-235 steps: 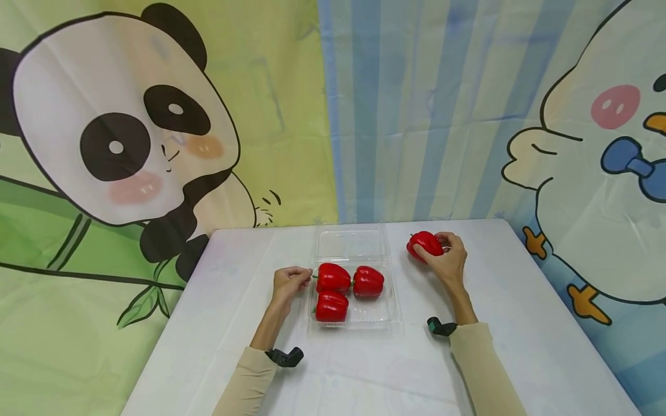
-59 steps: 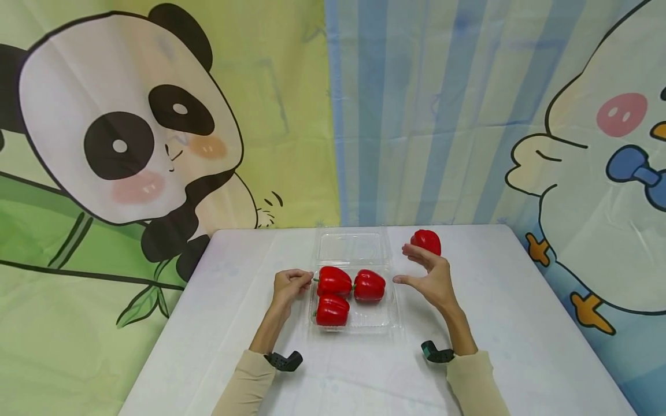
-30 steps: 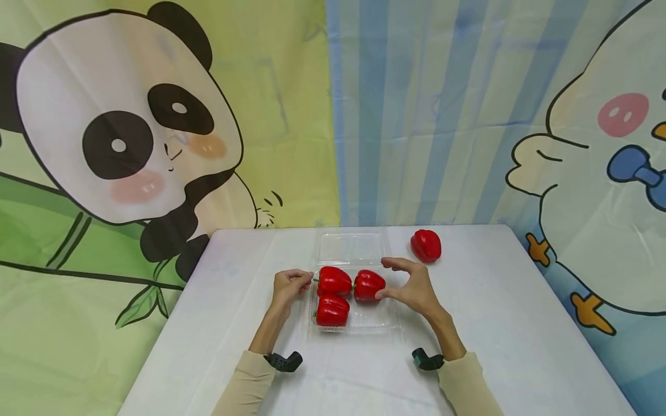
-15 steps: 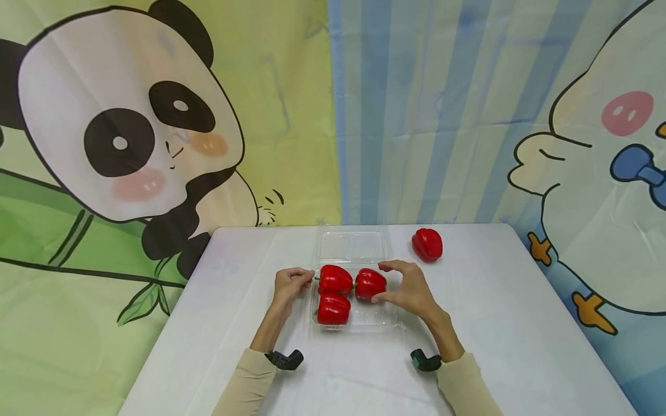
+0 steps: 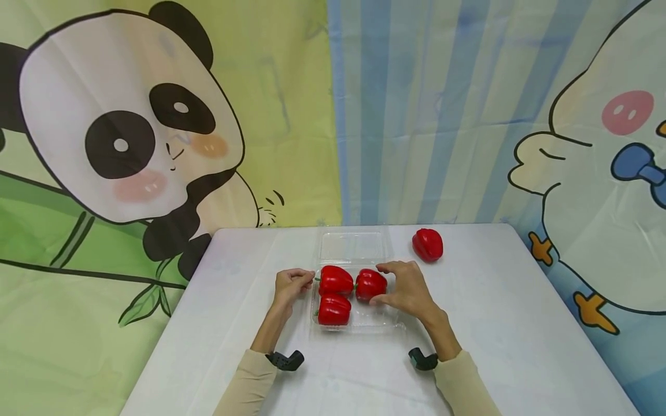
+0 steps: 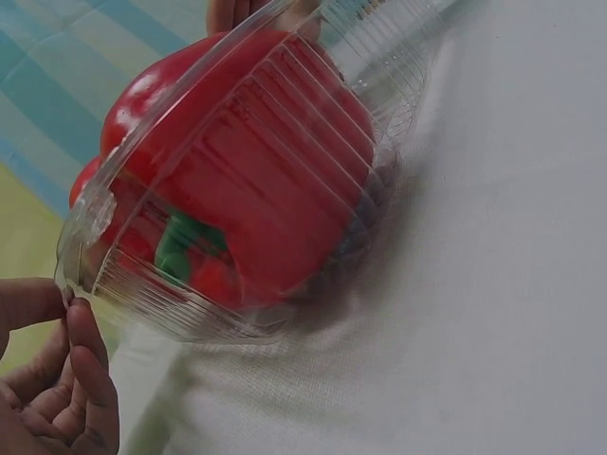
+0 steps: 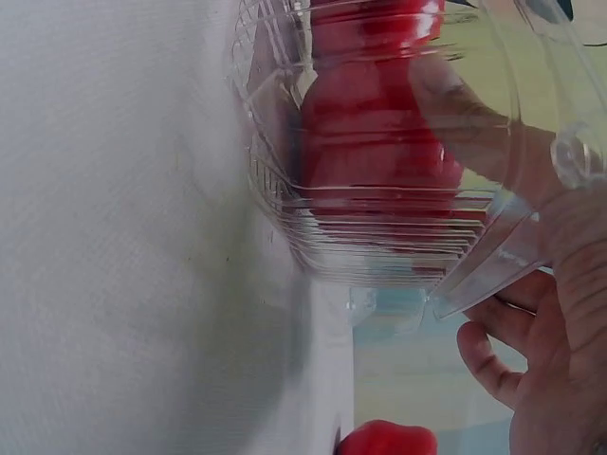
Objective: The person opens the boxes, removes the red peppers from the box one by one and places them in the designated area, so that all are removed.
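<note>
A clear plastic clamshell container (image 5: 372, 321) lies with its lid folded back. Inside it are three red bell peppers: one at back left (image 5: 335, 281), one at front left (image 5: 334, 310), one at right (image 5: 371, 285). My left hand (image 5: 292, 288) pinches the container's left rim between thumb and finger; the left wrist view shows these fingers (image 6: 83, 327) on the edge. My right hand (image 5: 410, 289) reaches over the right rim and grips the right pepper, its thumb (image 7: 453, 114) against the pepper's side. The far fingertips' contact is hard to see.
Another red bell pepper (image 5: 428, 245) lies on the white table (image 5: 468, 289), behind and right of the container. The open lid (image 5: 354, 245) lies flat toward the back edge. A cartoon-printed curtain (image 5: 416, 115) hangs behind the table.
My right hand let go of a bell pepper on the table at back right, moved left to the container, and closed about the right pepper inside. My left hand has stayed at the rim.
</note>
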`<move>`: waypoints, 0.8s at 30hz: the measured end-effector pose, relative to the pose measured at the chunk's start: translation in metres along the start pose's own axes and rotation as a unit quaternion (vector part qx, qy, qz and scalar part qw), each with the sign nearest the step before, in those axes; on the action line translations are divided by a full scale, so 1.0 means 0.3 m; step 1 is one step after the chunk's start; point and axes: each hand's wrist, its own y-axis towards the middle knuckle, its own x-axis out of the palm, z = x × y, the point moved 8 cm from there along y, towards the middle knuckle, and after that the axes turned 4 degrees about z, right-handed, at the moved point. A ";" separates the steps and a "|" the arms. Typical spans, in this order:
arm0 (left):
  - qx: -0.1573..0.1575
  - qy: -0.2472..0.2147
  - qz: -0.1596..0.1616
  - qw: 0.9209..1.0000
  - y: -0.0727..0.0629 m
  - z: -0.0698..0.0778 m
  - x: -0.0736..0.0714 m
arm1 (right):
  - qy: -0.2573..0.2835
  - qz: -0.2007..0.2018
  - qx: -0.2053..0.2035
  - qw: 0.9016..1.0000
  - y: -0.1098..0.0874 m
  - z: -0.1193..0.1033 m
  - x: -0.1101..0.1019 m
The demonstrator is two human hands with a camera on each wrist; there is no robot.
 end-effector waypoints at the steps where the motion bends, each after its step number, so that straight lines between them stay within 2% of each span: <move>1: 0.001 0.001 0.000 1.000 0.002 0.000 0.000 | -0.003 0.001 -0.001 1.000 0.002 -0.002 0.000; 9: -0.002 0.006 0.003 1.000 0.003 0.003 -0.002 | -0.025 -0.016 0.009 1.000 0.003 -0.007 0.015; 19: 0.013 -0.003 0.005 1.000 0.004 0.014 -0.008 | -0.055 -0.012 -0.017 0.998 0.019 -0.027 0.019; 24: 0.006 0.001 -0.002 1.000 -0.005 0.011 -0.003 | -0.069 -0.007 -0.021 0.997 0.010 -0.027 0.024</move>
